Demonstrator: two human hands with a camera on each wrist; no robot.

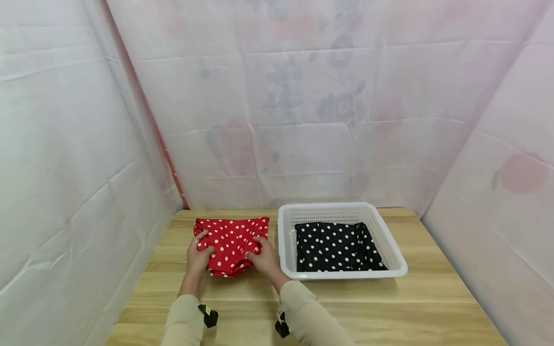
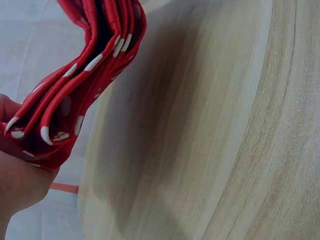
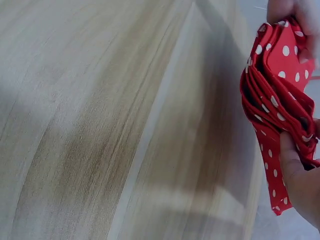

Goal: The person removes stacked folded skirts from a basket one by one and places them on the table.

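Note:
A red cloth with white dots (image 1: 231, 240), folded in several layers, is held between both hands over the left part of the table. The left hand (image 1: 198, 257) grips its left side, thumb on the face toward the head camera. On its right side the right hand (image 1: 265, 259) pinches the cloth, thumb also on top. The left wrist view shows stacked folds of the cloth (image 2: 70, 95) beside the left hand (image 2: 22, 182). In the right wrist view the layered cloth (image 3: 275, 100) hangs above the table, and the right hand (image 3: 302, 187) holds its lower part.
To the right of the hands stands a white plastic basket (image 1: 342, 275) with a black cloth with white dots (image 1: 329, 247) lying inside. The wooden table (image 1: 415, 307) ends at pale printed sheets (image 1: 298, 144) behind and on both sides.

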